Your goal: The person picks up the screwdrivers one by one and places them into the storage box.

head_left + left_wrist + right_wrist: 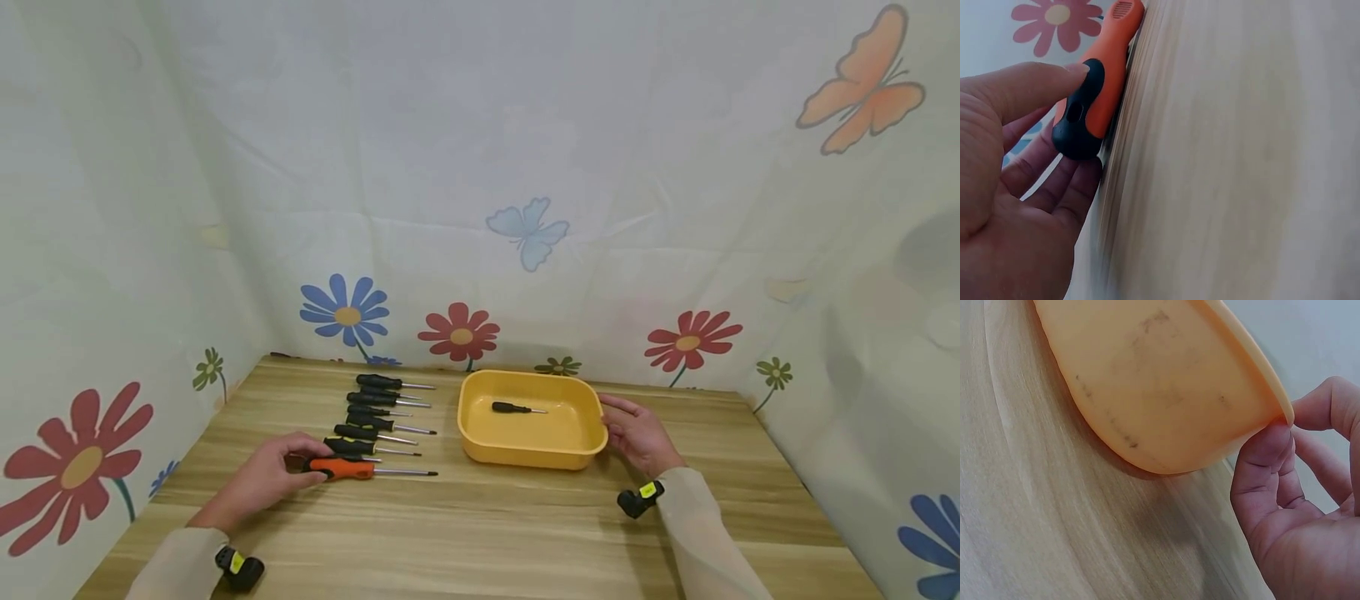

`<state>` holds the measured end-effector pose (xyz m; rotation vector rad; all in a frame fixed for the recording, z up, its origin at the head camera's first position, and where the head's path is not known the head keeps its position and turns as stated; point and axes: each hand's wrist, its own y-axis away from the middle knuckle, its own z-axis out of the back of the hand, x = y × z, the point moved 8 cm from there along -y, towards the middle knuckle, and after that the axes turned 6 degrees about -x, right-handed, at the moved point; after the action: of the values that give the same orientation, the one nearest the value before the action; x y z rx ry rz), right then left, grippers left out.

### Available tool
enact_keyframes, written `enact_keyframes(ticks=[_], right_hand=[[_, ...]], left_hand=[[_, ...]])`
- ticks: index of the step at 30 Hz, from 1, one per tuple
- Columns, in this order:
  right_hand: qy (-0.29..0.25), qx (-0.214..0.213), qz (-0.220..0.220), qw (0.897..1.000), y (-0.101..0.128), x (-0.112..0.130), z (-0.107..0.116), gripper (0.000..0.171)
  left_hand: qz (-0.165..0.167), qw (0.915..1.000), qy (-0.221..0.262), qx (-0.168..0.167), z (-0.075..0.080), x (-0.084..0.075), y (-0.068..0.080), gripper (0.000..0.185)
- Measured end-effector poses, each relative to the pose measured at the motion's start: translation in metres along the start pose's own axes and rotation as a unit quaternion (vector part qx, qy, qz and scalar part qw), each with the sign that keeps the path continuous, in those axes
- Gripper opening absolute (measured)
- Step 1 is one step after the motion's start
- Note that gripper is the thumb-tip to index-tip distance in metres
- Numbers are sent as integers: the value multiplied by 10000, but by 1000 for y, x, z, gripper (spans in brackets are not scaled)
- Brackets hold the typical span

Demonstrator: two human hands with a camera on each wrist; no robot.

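My left hand (266,473) holds the butt end of an orange-and-black screwdriver (352,468), whose shaft points right, close over the table. In the left wrist view the thumb lies along the black part of the handle (1110,87), with the fingers on its other side and under the end. On the right, my right hand (637,435) pinches the rim of a yellow plastic bin (525,456) between thumb and fingers. Dark smudges mark the bin's outer wall (1166,375) in the right wrist view. Inside the bin lies a small black screwdriver (512,407).
Several black-handled screwdrivers (378,382) lie in a column left of the bin, shafts pointing right. All stand on a wood-grain table (465,542). Behind it hangs a white curtain (420,167) printed with flowers and butterflies, close to the bin's far side.
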<state>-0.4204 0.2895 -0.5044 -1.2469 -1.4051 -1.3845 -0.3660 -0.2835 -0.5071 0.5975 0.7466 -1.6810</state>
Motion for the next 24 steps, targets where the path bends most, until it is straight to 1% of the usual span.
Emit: enact_keyframes(ticks=[5, 9, 12, 14, 22, 24], right_hand=[[23, -50, 0, 10000, -2, -3, 0, 54], [-10, -103, -52, 9999, -1, -4, 0, 54], [-46, -146, -64, 9999, -1, -3, 0, 53], [-13, -91, -32, 10000, -1, -1, 0, 55], [-11, -32, -7, 10000, 1, 1, 0, 55], [14, -40, -4, 10000, 0, 0, 1, 56]], left_hand=[[30, 10000, 16, 55, -3, -2, -1, 33], [-35, 9999, -122, 46, -5, -4, -2, 32], [22, 9998, -210, 4, -6, -5, -2, 32], [5, 9997, -263, -2, -6, -8, -2, 33], [157, 9993, -327, 121, -10, -12, 0, 35], [83, 9991, -377, 149, -11, -14, 0, 35]])
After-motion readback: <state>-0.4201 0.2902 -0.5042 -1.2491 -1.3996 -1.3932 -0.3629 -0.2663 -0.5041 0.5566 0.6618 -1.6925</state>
